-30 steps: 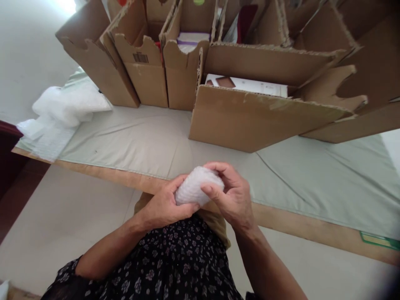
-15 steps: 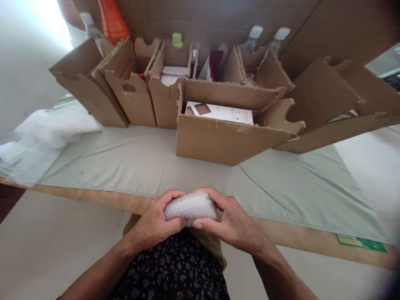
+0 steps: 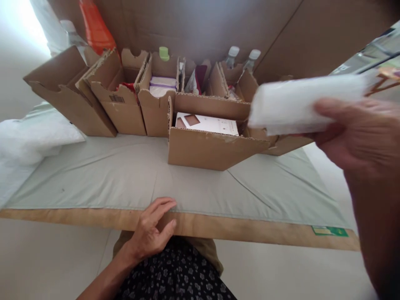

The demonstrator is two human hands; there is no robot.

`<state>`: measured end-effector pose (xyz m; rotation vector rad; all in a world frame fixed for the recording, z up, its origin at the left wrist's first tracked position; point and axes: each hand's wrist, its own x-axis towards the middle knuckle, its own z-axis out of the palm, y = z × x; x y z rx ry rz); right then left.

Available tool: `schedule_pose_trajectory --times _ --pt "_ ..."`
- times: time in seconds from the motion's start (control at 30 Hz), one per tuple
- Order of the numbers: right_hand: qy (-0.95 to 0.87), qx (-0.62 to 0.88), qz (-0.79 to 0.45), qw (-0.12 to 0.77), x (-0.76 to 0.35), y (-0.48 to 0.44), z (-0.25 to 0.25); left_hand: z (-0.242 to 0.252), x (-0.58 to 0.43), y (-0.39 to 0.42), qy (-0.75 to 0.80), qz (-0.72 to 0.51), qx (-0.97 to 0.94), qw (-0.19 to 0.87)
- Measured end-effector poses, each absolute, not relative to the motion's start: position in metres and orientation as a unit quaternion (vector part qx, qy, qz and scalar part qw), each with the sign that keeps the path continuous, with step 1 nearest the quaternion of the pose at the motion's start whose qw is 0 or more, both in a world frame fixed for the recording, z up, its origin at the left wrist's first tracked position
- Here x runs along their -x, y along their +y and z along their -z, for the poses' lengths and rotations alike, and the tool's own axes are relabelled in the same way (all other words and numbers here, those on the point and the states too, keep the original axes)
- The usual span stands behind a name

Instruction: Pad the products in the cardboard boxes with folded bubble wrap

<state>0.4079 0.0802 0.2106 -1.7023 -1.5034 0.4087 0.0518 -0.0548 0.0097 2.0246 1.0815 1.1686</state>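
Up at the right, my right hand [image 3: 362,129] grips one end of a bubble-wrapped bundle [image 3: 290,104], white and blurred by motion; what is inside the wrap is hidden. The bundle is in front of cardboard holders on the right and partly covers them. My left hand [image 3: 154,229] is at the front edge of the table, with its fingers apart and nothing in them. Beyond it stands a cardboard holder [image 3: 200,150] with a white box [image 3: 212,124] inside.
A row of cardboard holders [image 3: 123,108] stands at the back, with an orange bottle [image 3: 96,31] and clear bottles [image 3: 250,60] behind or in them. Loose bubble wrap [image 3: 28,141] lies at the left. A pale green cloth [image 3: 125,179] covers the table.
My right hand has carried the bundle from the lap up to the right. My left hand has let go of it and stays near the table edge. The view has shifted.
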Motion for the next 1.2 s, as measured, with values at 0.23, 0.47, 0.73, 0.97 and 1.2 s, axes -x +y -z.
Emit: schedule_pose_trajectory --times 0.23,0.47,0.73,0.97,1.2 --pt "-0.588 0.802 0.082 0.071 -0.365 0.086 -0.236 -0.080 -0.062 -0.014 0.375 -0.445 -0.813 0.032" --pt "-0.594 0.788 0.123 -0.103 -0.355 0.099 -0.257 -0.125 -0.101 0.086 0.339 -0.396 -0.848 -0.100" --pt "-0.649 0.750 0.027 -0.124 -0.372 0.126 -0.261 -0.119 -0.110 0.088 0.364 -0.451 -0.809 -0.095" --pt "-0.628 0.760 0.085 -0.143 -0.366 0.124 -0.252 -0.125 -0.110 0.084 0.318 -0.473 -0.820 -0.051" --pt "-0.645 0.749 0.018 -0.150 -0.350 0.128 -0.245 -0.119 -0.107 0.074 0.303 -0.463 -0.832 -0.027"
